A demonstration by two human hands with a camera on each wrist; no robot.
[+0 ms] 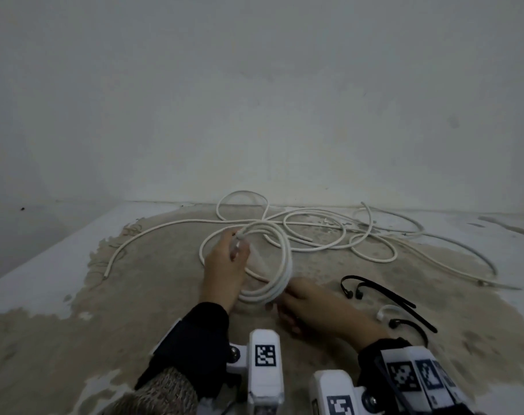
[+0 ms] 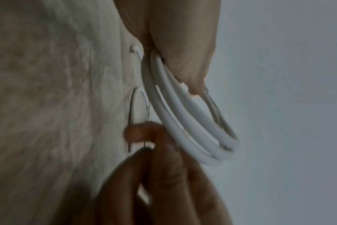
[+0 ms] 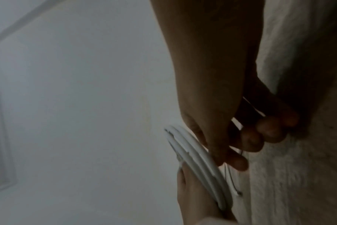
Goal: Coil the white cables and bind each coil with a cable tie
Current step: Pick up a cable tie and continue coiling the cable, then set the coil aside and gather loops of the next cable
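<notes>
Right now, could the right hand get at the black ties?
Probably, but not yet: the right hand grips the coil. The black ties lie just right of it, nothing between.

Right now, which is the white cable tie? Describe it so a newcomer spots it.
On the worn sandy patch of the floor, look right of the right hand to the cluster of black cable ties. The white cable tie lies curled among them, the only pale one.

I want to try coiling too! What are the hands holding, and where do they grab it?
Both hold the white cable coil: the left hand pinches its far top, the right hand grips its near bottom.
</notes>
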